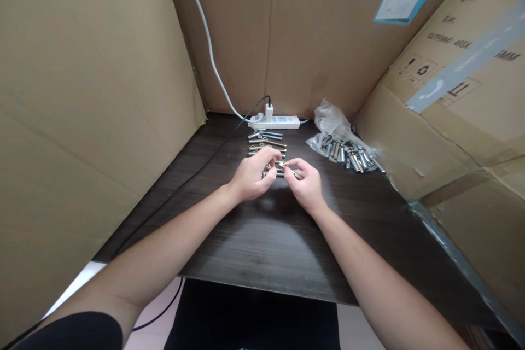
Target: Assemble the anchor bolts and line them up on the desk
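Both of my hands meet over the middle of a dark wooden table (262, 240). My left hand (252, 174) and my right hand (305, 183) are closed in a pinch on the two ends of one small metal anchor bolt (283, 166), held just above the tabletop. Right behind the hands lies a row of similar metal bolts (266, 143), side by side. To the right, a clear plastic bag (342, 142) holds a heap of several more bolts.
A white power strip (275, 120) with a plug in it lies at the back of the table; a white cable and a black cable (192, 175) run from it. Tall cardboard boxes (82, 93) wall in the table on the left, back and right.
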Tool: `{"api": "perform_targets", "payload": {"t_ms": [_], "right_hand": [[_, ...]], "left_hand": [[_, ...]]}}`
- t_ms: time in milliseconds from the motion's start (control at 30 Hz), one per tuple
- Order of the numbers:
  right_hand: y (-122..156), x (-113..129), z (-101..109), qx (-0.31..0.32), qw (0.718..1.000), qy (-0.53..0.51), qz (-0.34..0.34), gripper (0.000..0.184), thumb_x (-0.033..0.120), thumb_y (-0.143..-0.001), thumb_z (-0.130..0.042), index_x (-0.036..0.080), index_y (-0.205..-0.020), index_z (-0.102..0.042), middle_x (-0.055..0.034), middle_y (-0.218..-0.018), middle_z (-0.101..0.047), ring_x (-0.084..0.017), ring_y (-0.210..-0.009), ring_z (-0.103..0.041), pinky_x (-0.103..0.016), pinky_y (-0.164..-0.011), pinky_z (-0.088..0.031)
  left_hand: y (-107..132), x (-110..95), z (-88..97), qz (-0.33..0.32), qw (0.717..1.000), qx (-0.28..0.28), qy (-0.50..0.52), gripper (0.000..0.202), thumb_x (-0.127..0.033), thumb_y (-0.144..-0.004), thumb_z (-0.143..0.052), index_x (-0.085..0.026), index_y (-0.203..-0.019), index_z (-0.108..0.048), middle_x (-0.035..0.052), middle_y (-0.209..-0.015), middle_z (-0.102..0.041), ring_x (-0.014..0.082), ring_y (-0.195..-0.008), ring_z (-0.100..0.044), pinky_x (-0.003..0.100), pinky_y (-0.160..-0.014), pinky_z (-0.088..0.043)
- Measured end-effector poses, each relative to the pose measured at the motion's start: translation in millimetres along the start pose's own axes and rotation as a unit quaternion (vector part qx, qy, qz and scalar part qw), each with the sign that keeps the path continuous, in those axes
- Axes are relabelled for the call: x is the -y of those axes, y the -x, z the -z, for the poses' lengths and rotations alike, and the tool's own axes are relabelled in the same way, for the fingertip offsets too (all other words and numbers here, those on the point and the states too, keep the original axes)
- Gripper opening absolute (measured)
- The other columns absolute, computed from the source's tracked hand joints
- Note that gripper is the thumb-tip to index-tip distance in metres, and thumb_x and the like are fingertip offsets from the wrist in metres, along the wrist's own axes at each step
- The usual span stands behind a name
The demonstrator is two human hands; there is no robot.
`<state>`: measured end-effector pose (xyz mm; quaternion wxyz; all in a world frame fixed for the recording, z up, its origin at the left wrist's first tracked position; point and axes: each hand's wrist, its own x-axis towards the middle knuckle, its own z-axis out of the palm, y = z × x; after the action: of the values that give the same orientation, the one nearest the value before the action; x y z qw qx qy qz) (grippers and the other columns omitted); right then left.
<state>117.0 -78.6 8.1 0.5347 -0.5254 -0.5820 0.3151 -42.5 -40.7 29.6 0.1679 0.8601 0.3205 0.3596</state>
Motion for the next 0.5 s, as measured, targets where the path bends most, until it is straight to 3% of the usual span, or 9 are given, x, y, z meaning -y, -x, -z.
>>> {"api": "perform_targets", "payload": {"t_ms": [100, 167, 300, 433, 500], "right_hand": [[1.1, -0.7, -1.2, 0.003, 1.000, -0.001, 0.001, 0.018, 0.033, -0.074, -0.059, 0.016, -0.078, -0.056, 0.0087, -0.045, -0.036, -0.005, -0.041, -0.026, -0.019, -0.042, -0.022], [2.1, -1.5, -1.7, 0.004, 1.000, -0.003, 0.006, 0.018, 0.033, -0.074, -0.060, 0.016, -0.078, -0.056, 0.0084, -0.046, -0.037, -0.005, -0.042, -0.027, -0.019, -0.042, -0.022], [2.6, -2.6, -2.0, 0.005, 1.000, 0.001, 0.008, 0.019, 0.035, -0.074, -0.060, 0.016, -0.079, -0.056, 0.0087, -0.045, -0.036, -0.005, -0.041, -0.026, -0.019, -0.042, -0.022], [2.4, -1.0, -2.3, 0.014, 1.000, -0.004, -0.002, 0.021, 0.036, -0.074, -0.059, 0.016, -0.078, -0.056, 0.0083, -0.047, -0.038, -0.005, -0.042, -0.027, -0.019, -0.043, -0.023], [2.3, 0.1, -2.4, 0.017, 1.000, -0.009, -0.006, 0.020, 0.036, -0.074, -0.059, 0.016, -0.078, -0.055, 0.0083, -0.047, -0.038, -0.005, -0.042, -0.026, -0.019, -0.043, -0.023]], "left_hand": [[-1.1, -0.4, -1.0, -0.021, 0.999, 0.032, -0.003, 0.024, -0.022, -0.080, -0.041, -0.018, -0.100, -0.054, 0.0033, -0.093, -0.058, 0.0140, -0.075, -0.053, 0.024, -0.068, -0.041], [-2.4, 2.6, -3.0, 0.003, 0.998, 0.061, -0.036, 0.018, -0.024, -0.083, -0.040, -0.018, -0.089, -0.056, 0.0023, -0.084, -0.059, 0.0144, -0.071, -0.053, 0.025, -0.064, -0.039], [-3.3, 7.7, -5.7, 0.044, 0.990, 0.094, -0.099, 0.029, -0.031, -0.088, -0.036, -0.018, -0.068, -0.052, 0.0008, -0.067, -0.056, 0.0153, -0.064, -0.052, 0.026, -0.058, -0.033], [-1.9, 3.6, -3.6, 0.038, 0.997, 0.048, -0.042, 0.013, -0.027, -0.083, -0.044, -0.019, -0.088, -0.052, -0.0009, -0.076, -0.057, 0.0135, -0.066, -0.052, 0.024, -0.060, -0.037], [-1.1, 0.6, -1.9, 0.018, 0.999, 0.031, -0.006, 0.020, -0.023, -0.080, -0.046, -0.018, -0.098, -0.049, -0.0006, -0.081, -0.056, 0.0129, -0.069, -0.052, 0.024, -0.063, -0.039]]}}
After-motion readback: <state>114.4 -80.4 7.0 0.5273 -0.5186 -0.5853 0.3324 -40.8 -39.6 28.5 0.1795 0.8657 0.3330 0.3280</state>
